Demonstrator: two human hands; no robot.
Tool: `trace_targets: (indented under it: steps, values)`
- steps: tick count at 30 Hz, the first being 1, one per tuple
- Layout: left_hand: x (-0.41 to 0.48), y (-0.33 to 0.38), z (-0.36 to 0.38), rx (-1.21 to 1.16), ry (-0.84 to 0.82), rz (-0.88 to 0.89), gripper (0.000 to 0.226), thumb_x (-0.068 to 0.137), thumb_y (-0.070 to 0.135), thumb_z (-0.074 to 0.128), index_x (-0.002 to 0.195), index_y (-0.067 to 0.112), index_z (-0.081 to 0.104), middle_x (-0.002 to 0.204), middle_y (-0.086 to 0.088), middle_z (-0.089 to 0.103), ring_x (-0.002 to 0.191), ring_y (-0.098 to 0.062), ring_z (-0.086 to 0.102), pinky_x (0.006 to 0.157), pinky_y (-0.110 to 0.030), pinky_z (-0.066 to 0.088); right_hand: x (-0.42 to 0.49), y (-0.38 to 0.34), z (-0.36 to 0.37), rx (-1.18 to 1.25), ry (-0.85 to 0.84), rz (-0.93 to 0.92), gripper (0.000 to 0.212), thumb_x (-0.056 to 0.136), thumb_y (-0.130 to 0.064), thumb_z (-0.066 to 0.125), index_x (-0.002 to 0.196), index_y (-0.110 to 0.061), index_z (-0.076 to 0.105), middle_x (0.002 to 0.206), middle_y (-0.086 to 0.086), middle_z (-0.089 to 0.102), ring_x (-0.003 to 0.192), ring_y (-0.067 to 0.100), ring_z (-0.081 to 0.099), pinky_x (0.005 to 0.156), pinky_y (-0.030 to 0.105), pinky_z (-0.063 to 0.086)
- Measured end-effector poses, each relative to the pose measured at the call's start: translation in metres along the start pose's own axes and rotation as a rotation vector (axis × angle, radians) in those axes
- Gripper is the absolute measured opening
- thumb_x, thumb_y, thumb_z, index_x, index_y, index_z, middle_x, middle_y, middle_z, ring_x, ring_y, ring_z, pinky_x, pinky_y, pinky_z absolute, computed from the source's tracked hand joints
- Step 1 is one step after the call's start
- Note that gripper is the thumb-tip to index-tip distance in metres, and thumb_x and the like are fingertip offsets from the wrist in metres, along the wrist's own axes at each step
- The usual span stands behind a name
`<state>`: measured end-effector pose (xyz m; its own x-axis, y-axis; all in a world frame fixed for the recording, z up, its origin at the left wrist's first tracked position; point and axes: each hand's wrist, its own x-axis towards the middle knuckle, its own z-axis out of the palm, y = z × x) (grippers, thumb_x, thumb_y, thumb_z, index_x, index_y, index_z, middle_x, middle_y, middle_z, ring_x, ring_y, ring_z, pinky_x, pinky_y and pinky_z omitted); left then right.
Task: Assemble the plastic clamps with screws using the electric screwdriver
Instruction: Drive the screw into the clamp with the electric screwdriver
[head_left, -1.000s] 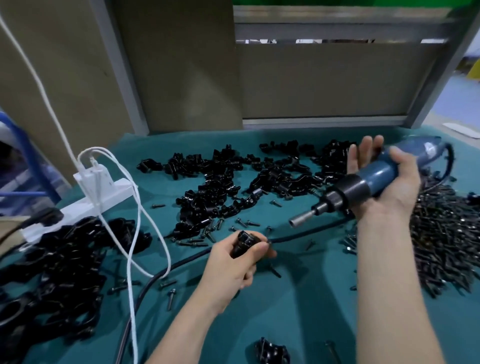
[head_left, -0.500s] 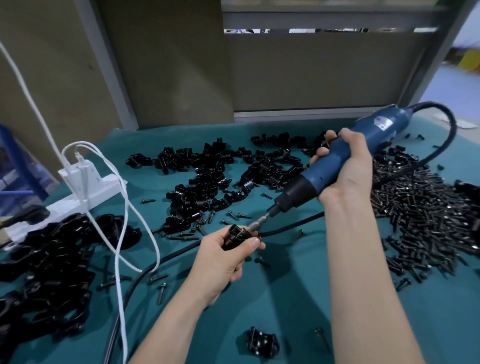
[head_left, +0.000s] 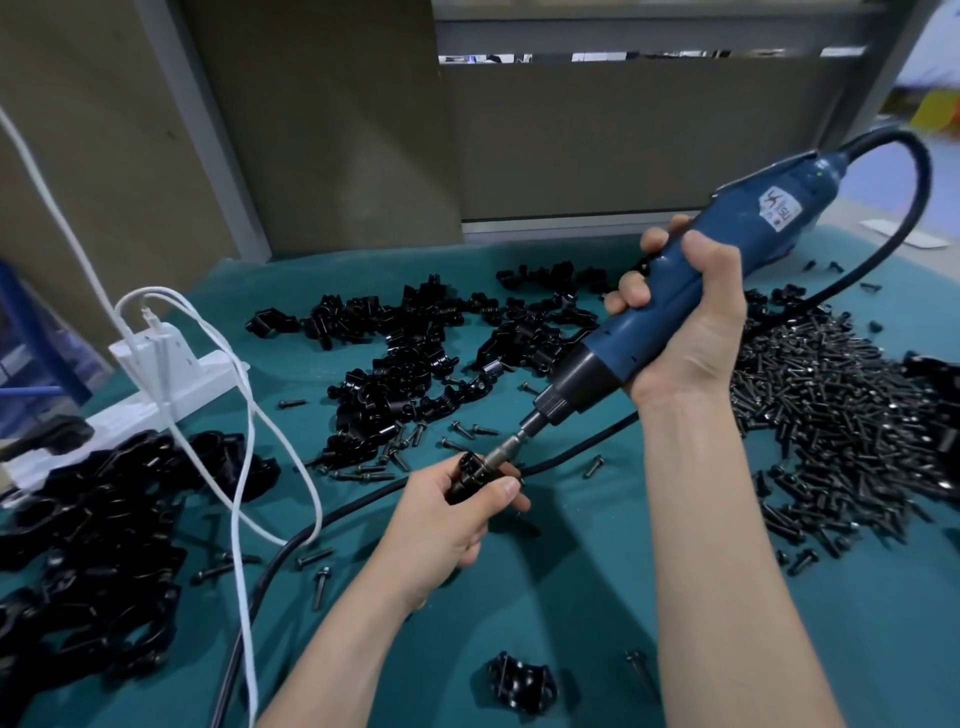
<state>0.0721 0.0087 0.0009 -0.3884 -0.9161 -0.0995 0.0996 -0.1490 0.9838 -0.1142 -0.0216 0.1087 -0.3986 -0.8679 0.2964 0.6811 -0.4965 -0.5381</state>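
**Bit on the clamp, both hands locked in**

The left hand is curling round a small black plastic clamp, thumb pressing across its near side, holding it just above the counter. The right hand is wrapping all its fingers round the blue electric screwdriver, gripping it mid-body and tilting it down and to the left. The silver bit is sitting right on the top of the clamp in that left-hand grip. The screw itself is too small to make out under the tip.

A black cord is arcing out of the tool's rear end, and a stretch of black cord is running across the teal counter under both forearms.

Beyond the hands, a sprawl of loose black clamps is lying across the middle of the counter, with scattered single screws around its near edge. To the right, a big heap of dark screws is spreading out beside the right forearm. To the left, a second pile of black clamps is sitting near the counter's edge, and a white power strip is lying just behind it, with a white cable looping down over that pile. Close in, between the two forearms, one lone clamp is lying by itself on the cloth.
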Motion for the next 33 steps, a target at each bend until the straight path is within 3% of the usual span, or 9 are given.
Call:
trace_targets:
  steps: [6, 10, 15, 20, 25, 33]
  values:
    - [-0.0021, 0.0036, -0.0004, 0.101, -0.068, 0.003, 0.005, 0.095, 0.007, 0.056, 0.093, 0.003, 0.06, 0.082, -0.015, 0.073, 0.037, -0.008, 0.027, 0.035, -0.016, 0.024, -0.001, -0.0019, 0.0012, 0.042, -0.132, 0.018, 0.009, 0.083, -0.019, 0.048, 0.091, -0.018, 0.051, 0.075, -0.005, 0.057, 0.043, 0.007, 0.045, 0.046, 0.021, 0.041]
    - [-0.0036, 0.0029, 0.0, 0.148, -0.094, 0.009, 0.007, 0.097, 0.008, 0.054, 0.091, 0.004, 0.055, 0.077, -0.018, 0.072, 0.035, -0.009, 0.025, 0.035, -0.016, 0.023, -0.002, -0.0011, 0.0018, 0.105, -0.198, 0.032, 0.02, 0.074, -0.02, 0.058, 0.092, -0.016, 0.051, 0.076, -0.004, 0.057, 0.042, 0.008, 0.046, 0.045, 0.022, 0.041]
    - [-0.004, 0.0026, 0.0002, 0.213, -0.121, 0.021, 0.02, 0.083, 0.026, 0.056, 0.089, 0.007, 0.052, 0.073, -0.015, 0.072, 0.035, -0.011, 0.024, 0.035, -0.017, 0.023, -0.0026, -0.0012, 0.004, 0.132, -0.266, 0.043, 0.023, 0.072, -0.022, 0.058, 0.093, -0.015, 0.05, 0.074, -0.004, 0.057, 0.041, 0.008, 0.046, 0.044, 0.022, 0.04]
    - [-0.0014, -0.0016, -0.0012, 0.249, -0.125, 0.043, 0.019, 0.085, 0.025, 0.057, 0.085, 0.007, 0.053, 0.071, -0.012, 0.072, 0.034, -0.01, 0.028, 0.036, -0.017, 0.025, -0.0037, -0.0031, 0.0075, 0.129, -0.321, 0.043, 0.022, 0.073, -0.021, 0.056, 0.093, -0.014, 0.049, 0.072, -0.005, 0.057, 0.04, 0.007, 0.046, 0.043, 0.021, 0.04]
    - [-0.0009, -0.0019, 0.0007, 0.279, -0.099, 0.061, 0.012, 0.08, 0.031, 0.058, 0.071, 0.023, 0.059, 0.07, -0.011, 0.072, 0.034, -0.009, 0.03, 0.036, -0.015, 0.027, -0.0049, -0.0027, 0.0097, 0.121, -0.352, 0.05, 0.023, 0.074, -0.021, 0.054, 0.095, -0.014, 0.048, 0.071, -0.004, 0.057, 0.04, 0.007, 0.046, 0.044, 0.021, 0.04]
    - [0.0001, -0.0034, -0.0004, 0.245, -0.094, 0.051, 0.023, 0.08, 0.032, 0.058, 0.083, 0.009, 0.054, 0.071, -0.011, 0.072, 0.034, -0.011, 0.028, 0.035, -0.018, 0.026, -0.0053, -0.0019, 0.0091, 0.111, -0.346, 0.05, 0.023, 0.074, -0.021, 0.055, 0.095, -0.014, 0.048, 0.073, -0.004, 0.057, 0.041, 0.007, 0.047, 0.044, 0.022, 0.041]
